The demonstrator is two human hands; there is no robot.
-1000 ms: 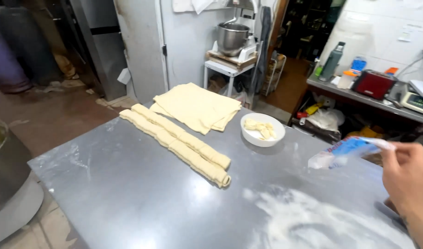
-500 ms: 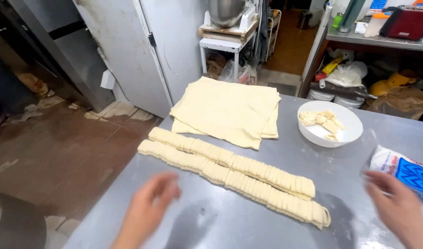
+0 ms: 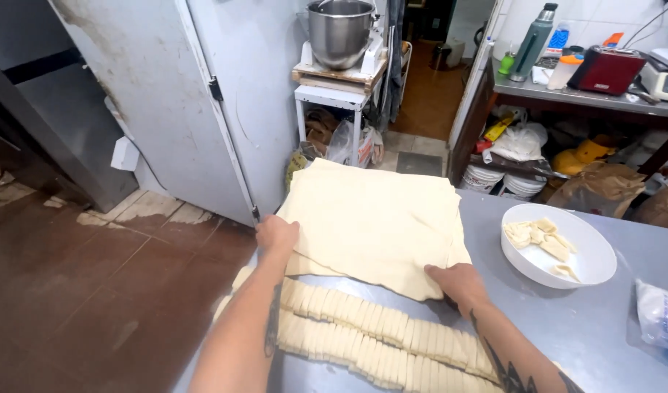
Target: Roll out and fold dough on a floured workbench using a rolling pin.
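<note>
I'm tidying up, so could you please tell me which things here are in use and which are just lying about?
In use: left hand and right hand on the dough sheets; cut strips just below.
Lying about: bowl of scraps, bag, mixer, toaster, flask.

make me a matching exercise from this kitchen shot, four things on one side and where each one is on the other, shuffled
Things:
1. dough sheets
2. white bowl
3. rows of cut dough strips
4. steel mixing bowl

Places:
A. on the small white stand by the door
B. on the table, right of the folded stack, holding a few dough scraps
C. under both hands, the left hand at its left edge and the right hand at its near edge
D. along the near part of the metal table, between the forearms

Pairs: 1-C, 2-B, 3-D, 4-A
</note>
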